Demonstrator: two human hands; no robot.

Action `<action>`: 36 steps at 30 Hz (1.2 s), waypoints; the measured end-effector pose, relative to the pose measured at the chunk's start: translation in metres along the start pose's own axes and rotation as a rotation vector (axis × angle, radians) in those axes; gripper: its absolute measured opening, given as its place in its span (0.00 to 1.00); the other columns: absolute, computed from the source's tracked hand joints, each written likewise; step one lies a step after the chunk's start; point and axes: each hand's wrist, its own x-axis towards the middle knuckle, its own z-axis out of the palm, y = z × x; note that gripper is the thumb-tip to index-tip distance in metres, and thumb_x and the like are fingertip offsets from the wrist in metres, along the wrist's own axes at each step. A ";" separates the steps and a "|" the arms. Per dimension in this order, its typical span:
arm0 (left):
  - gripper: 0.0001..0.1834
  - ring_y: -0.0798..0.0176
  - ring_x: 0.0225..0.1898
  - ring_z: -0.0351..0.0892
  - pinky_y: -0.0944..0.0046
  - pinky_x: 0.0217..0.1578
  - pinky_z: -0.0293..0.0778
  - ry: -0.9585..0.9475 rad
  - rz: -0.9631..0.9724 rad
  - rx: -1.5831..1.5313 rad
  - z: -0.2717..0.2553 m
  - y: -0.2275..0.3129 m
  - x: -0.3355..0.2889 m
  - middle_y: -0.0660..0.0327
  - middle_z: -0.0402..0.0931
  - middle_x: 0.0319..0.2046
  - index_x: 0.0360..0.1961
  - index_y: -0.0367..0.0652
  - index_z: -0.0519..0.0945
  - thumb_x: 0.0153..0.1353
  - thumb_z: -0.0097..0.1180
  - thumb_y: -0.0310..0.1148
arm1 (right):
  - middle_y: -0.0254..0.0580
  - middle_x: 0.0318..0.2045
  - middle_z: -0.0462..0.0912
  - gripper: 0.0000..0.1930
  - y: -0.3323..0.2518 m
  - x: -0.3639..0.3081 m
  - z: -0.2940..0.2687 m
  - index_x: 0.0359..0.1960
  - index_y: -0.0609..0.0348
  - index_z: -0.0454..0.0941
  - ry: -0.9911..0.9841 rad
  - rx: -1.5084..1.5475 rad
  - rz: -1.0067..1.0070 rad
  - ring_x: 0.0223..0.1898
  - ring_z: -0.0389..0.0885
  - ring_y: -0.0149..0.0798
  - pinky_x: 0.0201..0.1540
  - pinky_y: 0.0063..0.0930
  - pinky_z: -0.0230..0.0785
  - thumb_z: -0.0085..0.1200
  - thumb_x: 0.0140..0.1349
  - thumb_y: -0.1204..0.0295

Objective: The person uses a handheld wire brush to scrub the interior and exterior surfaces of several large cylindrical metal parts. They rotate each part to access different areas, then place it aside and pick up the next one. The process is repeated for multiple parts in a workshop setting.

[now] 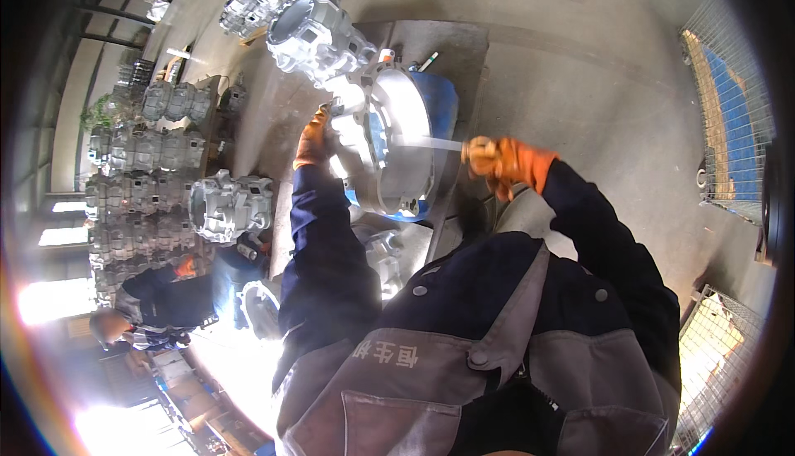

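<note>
A large silvery metal housing with a wide round opening stands tilted on a blue drum-like support in front of me. My left hand, in an orange glove, grips the left side of the housing; some of its fingers are hidden behind the metal. Off the right side, my right hand, also gloved in orange, is closed around the end of a flat, pale, file-like tool. The blade points left and reaches into the round opening. Glare and blur hide where its tip meets the metal.
More cast housings stand behind and in stacked rows on the left; one lies close below my left arm. A marker-like stick is beside the drum. A co-worker bends at lower left. Wire cages stand right.
</note>
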 end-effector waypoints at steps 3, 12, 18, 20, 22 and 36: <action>0.24 0.53 0.43 0.83 0.60 0.39 0.78 0.035 0.027 0.287 -0.052 0.047 -0.006 0.51 0.80 0.42 0.58 0.39 0.71 0.65 0.53 0.42 | 0.33 0.21 0.77 0.13 -0.011 0.031 -0.011 0.47 0.48 0.77 0.283 0.064 -0.301 0.14 0.74 0.30 0.18 0.29 0.68 0.57 0.65 0.59; 0.35 0.52 0.48 0.81 0.56 0.50 0.75 0.495 -0.035 -0.535 -0.091 0.186 0.022 0.53 0.81 0.46 0.59 0.51 0.75 0.47 0.72 0.31 | 0.32 0.21 0.76 0.12 0.014 0.017 -0.015 0.46 0.46 0.79 -0.035 -0.109 0.077 0.15 0.74 0.29 0.17 0.27 0.66 0.58 0.64 0.60; 0.29 0.46 0.47 0.83 0.53 0.48 0.76 0.364 -0.348 -0.327 -0.097 0.188 0.033 0.51 0.84 0.42 0.59 0.63 0.73 0.54 0.64 0.41 | 0.43 0.24 0.82 0.16 -0.029 0.048 -0.033 0.41 0.53 0.82 0.572 -0.511 -0.103 0.20 0.80 0.41 0.26 0.40 0.70 0.58 0.63 0.55; 0.27 0.42 0.45 0.84 0.51 0.48 0.76 0.302 -0.429 -0.227 -0.102 0.188 0.036 0.50 0.85 0.39 0.59 0.67 0.73 0.56 0.61 0.46 | 0.44 0.24 0.82 0.17 -0.010 0.037 -0.027 0.43 0.50 0.82 0.536 -0.594 -0.079 0.20 0.80 0.41 0.27 0.40 0.70 0.57 0.62 0.53; 0.27 0.43 0.45 0.84 0.51 0.48 0.76 0.295 -0.439 -0.201 -0.105 0.187 0.040 0.50 0.85 0.40 0.59 0.67 0.72 0.56 0.60 0.46 | 0.43 0.25 0.82 0.17 0.010 0.017 -0.022 0.49 0.44 0.81 0.381 -0.679 0.022 0.21 0.81 0.41 0.28 0.41 0.72 0.57 0.62 0.53; 0.25 0.37 0.42 0.84 0.45 0.43 0.77 0.375 -0.502 -0.040 -0.099 0.188 0.037 0.44 0.84 0.36 0.61 0.67 0.70 0.62 0.49 0.54 | 0.27 0.23 0.75 0.10 0.010 0.010 -0.006 0.46 0.48 0.79 0.424 -0.257 -0.063 0.20 0.72 0.27 0.20 0.29 0.69 0.57 0.66 0.62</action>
